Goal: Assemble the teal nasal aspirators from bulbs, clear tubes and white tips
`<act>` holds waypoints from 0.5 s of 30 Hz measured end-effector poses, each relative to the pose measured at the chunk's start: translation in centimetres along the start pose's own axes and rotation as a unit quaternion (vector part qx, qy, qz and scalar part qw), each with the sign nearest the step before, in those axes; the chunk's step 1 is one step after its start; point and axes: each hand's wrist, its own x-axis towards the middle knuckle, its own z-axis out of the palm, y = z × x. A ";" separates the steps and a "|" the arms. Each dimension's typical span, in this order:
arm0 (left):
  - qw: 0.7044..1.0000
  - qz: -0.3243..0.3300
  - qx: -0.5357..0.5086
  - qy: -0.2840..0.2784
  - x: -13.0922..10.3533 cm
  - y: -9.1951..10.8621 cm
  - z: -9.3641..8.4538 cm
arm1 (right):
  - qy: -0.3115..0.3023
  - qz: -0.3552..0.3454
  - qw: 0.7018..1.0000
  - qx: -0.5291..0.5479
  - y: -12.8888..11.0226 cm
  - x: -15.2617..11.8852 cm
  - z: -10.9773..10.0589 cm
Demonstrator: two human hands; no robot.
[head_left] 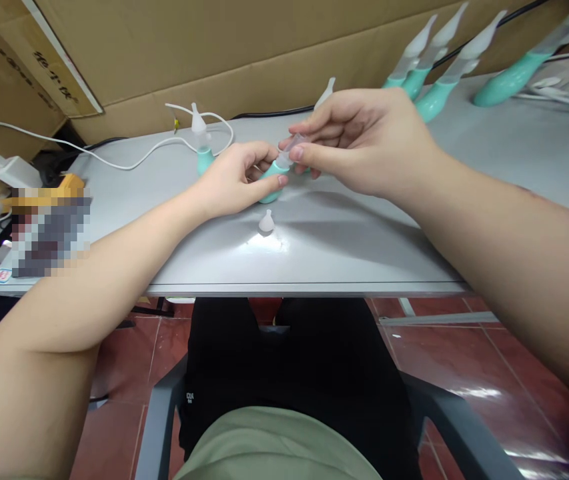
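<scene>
My left hand (241,177) is closed around a teal bulb (272,185) above the grey table. My right hand (349,140) pinches a clear tube (294,144) at the upper end of that bulb, where the two parts meet. A loose white tip (267,222) stands on the table just in front of my left hand. To the left of that hand is a teal device with a white nozzle (198,120). Another white nozzle (325,92) shows behind my right hand, its lower part mostly hidden.
Several teal devices (434,100) with white nozzles stand at the back right. A white cable (134,163) crosses the grey table (204,260) from a white plug (18,172). Cardboard (189,53) walls the back. A blurred-out dark object (51,237) lies at left.
</scene>
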 end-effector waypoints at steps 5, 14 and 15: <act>1.000 -0.011 -0.009 0.000 0.4 -0.4 0.1 | 0.004 -0.005 1.000 -0.002 -0.5 -0.3 -0.1; 0.999 0.025 0.012 0.021 1.3 -2.6 1.0 | 0.012 -0.018 1.000 -0.018 -1.0 -0.7 0.2; 0.999 0.024 0.017 0.021 1.3 -2.5 1.0 | 0.013 -0.016 1.000 -0.019 -1.0 -0.7 0.1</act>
